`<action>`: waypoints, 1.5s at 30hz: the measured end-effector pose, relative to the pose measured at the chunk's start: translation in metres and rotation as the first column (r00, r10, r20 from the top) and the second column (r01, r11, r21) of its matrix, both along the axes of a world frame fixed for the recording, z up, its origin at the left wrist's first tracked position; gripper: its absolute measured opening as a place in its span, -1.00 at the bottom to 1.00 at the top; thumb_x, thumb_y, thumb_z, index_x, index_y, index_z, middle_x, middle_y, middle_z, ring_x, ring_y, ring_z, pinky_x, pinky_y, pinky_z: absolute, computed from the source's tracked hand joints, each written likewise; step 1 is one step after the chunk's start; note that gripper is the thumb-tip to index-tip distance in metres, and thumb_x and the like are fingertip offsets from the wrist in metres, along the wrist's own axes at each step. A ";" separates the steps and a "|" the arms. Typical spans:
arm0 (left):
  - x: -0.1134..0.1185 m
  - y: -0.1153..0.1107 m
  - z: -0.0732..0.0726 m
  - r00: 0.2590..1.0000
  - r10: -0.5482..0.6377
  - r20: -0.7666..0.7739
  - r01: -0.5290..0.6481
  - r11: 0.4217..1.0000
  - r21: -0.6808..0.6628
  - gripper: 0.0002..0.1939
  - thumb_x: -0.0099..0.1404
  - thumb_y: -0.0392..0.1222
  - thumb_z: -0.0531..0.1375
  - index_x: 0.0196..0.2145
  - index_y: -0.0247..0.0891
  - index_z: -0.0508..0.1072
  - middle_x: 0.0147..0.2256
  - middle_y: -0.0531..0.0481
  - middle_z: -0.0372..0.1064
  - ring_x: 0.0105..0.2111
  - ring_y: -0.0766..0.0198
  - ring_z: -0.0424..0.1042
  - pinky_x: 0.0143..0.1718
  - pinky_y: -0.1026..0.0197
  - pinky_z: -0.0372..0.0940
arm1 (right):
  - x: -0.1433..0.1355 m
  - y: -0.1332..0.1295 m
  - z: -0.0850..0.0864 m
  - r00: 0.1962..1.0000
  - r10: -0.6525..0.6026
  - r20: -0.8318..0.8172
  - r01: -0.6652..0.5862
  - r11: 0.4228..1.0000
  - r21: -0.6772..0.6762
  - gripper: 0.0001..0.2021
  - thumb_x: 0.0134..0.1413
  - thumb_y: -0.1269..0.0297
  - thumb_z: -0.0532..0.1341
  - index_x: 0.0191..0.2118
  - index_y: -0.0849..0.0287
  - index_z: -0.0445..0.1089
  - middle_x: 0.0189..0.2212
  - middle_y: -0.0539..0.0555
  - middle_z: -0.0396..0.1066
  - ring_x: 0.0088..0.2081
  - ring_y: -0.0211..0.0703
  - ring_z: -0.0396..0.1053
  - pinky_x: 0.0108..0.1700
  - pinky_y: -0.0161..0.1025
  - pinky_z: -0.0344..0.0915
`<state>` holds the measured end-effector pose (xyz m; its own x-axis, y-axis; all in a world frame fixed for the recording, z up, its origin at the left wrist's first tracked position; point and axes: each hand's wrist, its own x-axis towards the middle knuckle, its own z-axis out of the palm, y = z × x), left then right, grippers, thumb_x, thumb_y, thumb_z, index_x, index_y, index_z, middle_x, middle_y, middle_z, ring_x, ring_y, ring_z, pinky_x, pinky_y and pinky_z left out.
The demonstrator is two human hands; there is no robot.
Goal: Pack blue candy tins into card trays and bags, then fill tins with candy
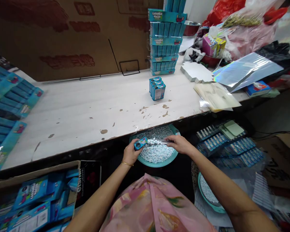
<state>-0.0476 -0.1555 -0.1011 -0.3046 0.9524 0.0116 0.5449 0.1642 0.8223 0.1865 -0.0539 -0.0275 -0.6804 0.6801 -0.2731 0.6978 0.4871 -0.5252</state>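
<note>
My left hand [130, 154] is closed around a small blue candy box [140, 143], tilted above the left side of a teal basin [161, 165]. White and pale blue candies [156, 155] fill much of the basin. In my right hand [180, 144] is a metal scoop [164, 141], its handle pinched between the fingers. White candies heap on the scoop, which points left toward the box; whether it touches the box I cannot tell. On the white table [74, 112] beyond, several blue candy boxes [157, 89] stand upright in a small group.
Stacked display trays [165, 42] rise at the back, beside a large cardboard panel [74, 38]. More trays [12, 96] line the left. An open carton [78, 180] holds flat blue packaging. Blue boxes [239, 151] and a second teal basin [217, 209] are at right.
</note>
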 end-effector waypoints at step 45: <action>-0.101 0.059 0.080 0.922 0.386 0.038 -0.356 0.805 0.474 -0.72 0.13 -0.09 0.08 -0.23 -0.30 0.32 -0.21 -0.12 0.30 -0.26 0.31 0.34 -0.24 0.26 0.25 | 0.027 -0.015 -0.063 0.984 -0.176 -0.019 0.177 0.983 0.045 -0.62 -0.03 0.10 0.01 -0.14 0.11 0.37 -0.13 0.09 0.38 -0.14 -0.01 0.34 -0.12 -0.13 0.26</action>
